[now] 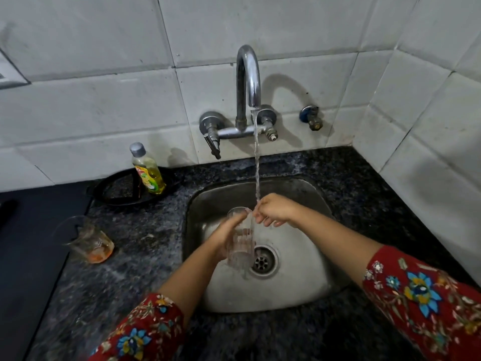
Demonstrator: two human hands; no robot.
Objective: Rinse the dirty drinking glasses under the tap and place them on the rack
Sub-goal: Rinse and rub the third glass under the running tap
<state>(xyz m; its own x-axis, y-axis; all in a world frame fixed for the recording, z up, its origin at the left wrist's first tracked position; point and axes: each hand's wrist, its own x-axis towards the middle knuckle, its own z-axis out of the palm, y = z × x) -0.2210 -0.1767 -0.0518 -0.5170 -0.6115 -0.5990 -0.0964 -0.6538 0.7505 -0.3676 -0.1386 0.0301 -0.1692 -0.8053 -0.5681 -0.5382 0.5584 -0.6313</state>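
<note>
A tall clear ribbed glass [240, 241] is held upright over the steel sink [299, 290], with my left hand [226, 235] wrapped around its left side. My right hand [273, 209] pinches the glass's rim on the right, fingers curled. Water runs from the chrome tap [248, 79] and the stream lands at the rim by my right fingers. A second glass [89, 241] with orange residue at its bottom stands on the dark granite counter [130, 256] to the left of the sink.
A yellow dish soap bottle [148, 170] leans on a black tray [125, 188] at the back left. A wall valve [312, 118] sits right of the tap. White tiled walls close the back and right. No rack is in view.
</note>
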